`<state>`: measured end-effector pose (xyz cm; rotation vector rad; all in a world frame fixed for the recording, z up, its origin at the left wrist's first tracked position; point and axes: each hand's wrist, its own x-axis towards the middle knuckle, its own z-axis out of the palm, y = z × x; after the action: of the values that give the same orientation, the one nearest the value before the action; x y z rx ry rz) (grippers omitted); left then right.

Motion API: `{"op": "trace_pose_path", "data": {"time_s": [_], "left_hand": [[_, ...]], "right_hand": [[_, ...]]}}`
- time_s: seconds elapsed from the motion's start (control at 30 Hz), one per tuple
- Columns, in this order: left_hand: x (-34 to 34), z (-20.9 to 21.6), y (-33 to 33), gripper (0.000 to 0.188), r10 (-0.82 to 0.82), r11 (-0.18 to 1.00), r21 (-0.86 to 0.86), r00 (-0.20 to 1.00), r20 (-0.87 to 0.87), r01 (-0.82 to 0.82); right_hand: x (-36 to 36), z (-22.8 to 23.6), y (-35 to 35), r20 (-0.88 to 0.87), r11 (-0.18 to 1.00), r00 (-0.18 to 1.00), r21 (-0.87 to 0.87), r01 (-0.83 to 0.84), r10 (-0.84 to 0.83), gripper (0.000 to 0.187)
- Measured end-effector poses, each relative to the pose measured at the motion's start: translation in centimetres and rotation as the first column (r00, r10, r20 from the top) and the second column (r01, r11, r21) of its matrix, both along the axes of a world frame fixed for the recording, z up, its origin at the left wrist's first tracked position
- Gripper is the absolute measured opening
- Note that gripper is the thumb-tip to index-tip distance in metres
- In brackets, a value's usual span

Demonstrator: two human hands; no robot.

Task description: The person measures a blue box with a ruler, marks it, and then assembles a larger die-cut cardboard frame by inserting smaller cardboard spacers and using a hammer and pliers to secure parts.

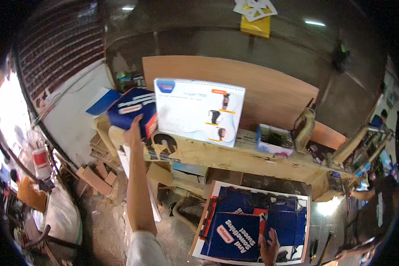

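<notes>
My left hand [134, 129] reaches far out to a dark blue printed cardboard stack [131, 108] on the left end of a yellow machine ledge. Its fingers close over the near edge of that stack, with a red-orange side showing beside them. My right hand [269, 249] is low on the right, fingers apart, at the near edge of a printed blue cardboard sheet [288, 221] with a white border. Next to it, a squarish blue panel [233, 236] with white lettering and a red label lies tilted over the sheet's left part.
A white spiral desk calendar [199, 111] stands on the yellow ledge [199, 153], with an open small box [275, 141] to its right. Behind rises a brown board [270, 88]. Wood offcuts [95, 179] and a white sack [63, 221] lie at the left.
</notes>
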<state>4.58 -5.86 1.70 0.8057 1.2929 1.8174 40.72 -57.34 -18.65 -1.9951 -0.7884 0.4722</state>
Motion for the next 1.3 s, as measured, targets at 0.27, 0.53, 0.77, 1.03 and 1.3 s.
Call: {"op": "trace_pose_path", "data": {"time_s": [0.27,0.53,0.77,1.03,1.3], "left_hand": [[21.2,-5.6,-25.7,0.067,-0.818,0.575,-0.054,0.573,-0.045,0.816],[34.5,-7.1,-51.3,0.065,-0.919,-0.365,-0.221,-0.388,-0.07,0.904],[34.7,-8.1,-72.9,0.063,-0.562,-0.766,-0.355,-0.826,-0.036,0.537],[27.9,-9.6,-93.0,0.061,-0.169,-0.838,-0.533,-0.985,0.045,0.12],[27.7,-8.3,-99.8,0.059,-0.067,-0.801,-0.598,-0.996,0.051,0.023]], "right_hand": [[-0.2,3.8,-4.9,0.032,0.988,0.988,0.008,-0.154,0.154,0.049],[-3.2,11.7,-11.5,-0.106,0.584,0.927,0.801,-0.134,0.359,0.1],[-10.5,13.0,-36.7,-0.251,0.464,0.891,0.782,0.416,-0.377,0.093],[-24.6,10.3,-57.3,0.649,0.658,0.334,0.35,0.667,-0.684,0.081],[-38.4,6.5,-64.9,0.43,-0.252,-0.384,0.334,0.908,-0.817,0.056]]}}
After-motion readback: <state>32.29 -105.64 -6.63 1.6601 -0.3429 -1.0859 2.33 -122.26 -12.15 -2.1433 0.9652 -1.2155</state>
